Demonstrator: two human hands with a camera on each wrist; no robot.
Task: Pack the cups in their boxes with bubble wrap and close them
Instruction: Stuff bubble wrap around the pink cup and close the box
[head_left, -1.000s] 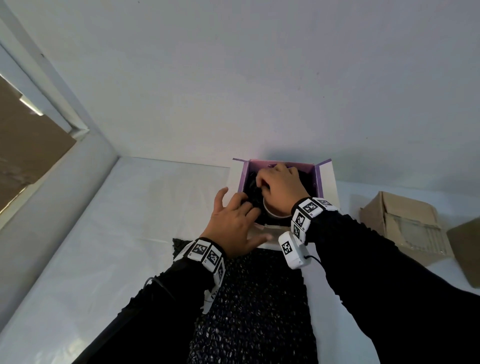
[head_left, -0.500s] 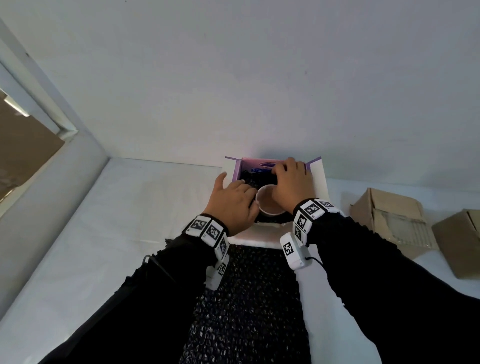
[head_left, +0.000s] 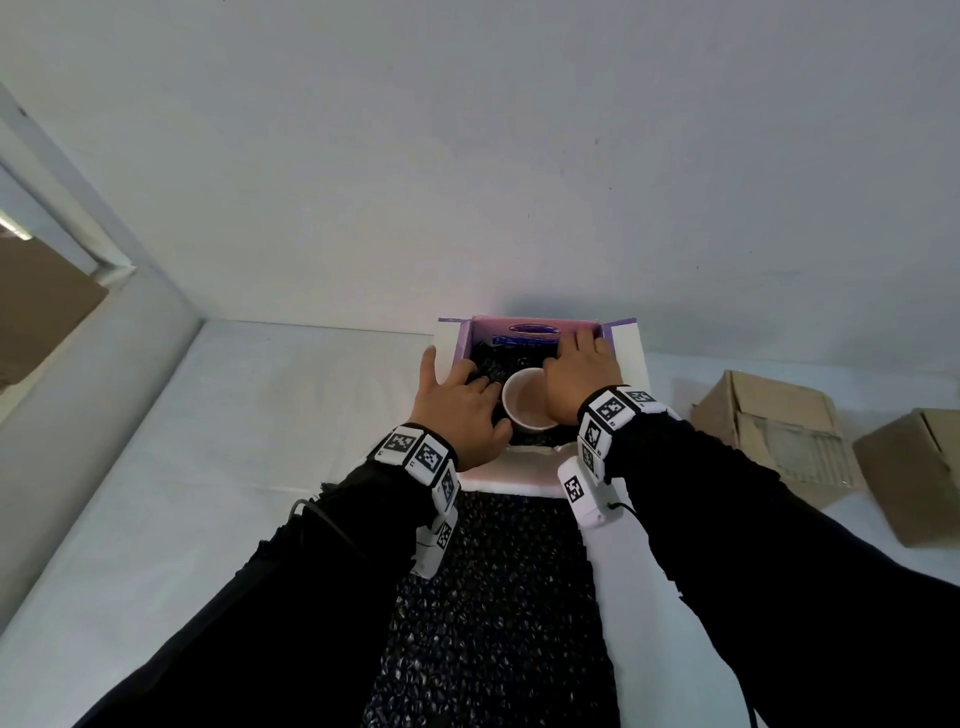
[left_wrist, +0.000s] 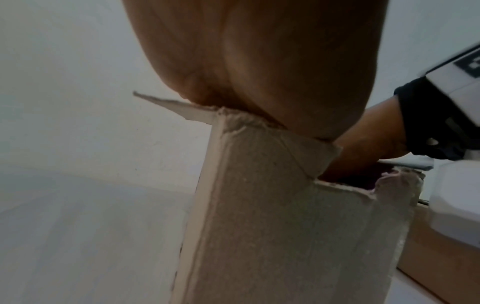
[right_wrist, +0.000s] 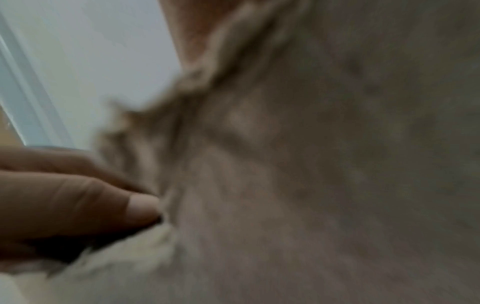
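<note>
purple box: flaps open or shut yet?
Open. In the head view the purple box has its side flaps spread outward, and the cup sits exposed inside on dark bubble wrap, both hands in the opening.

No wording can be read. The open box (head_left: 535, 332) carries a dark blue oval emblem and a blue printed line on its purple inner far wall, too small to make out. The wristbands (head_left: 415, 453) bear black-and-white square code markers only.

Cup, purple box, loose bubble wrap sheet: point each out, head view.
cup (head_left: 524, 402): head view, inside of the open mouth.
purple box (head_left: 530, 328): head view, far inner wall.
bubble wrap sheet (head_left: 498, 597): head view, middle of the dark sheet between the forearms.
</note>
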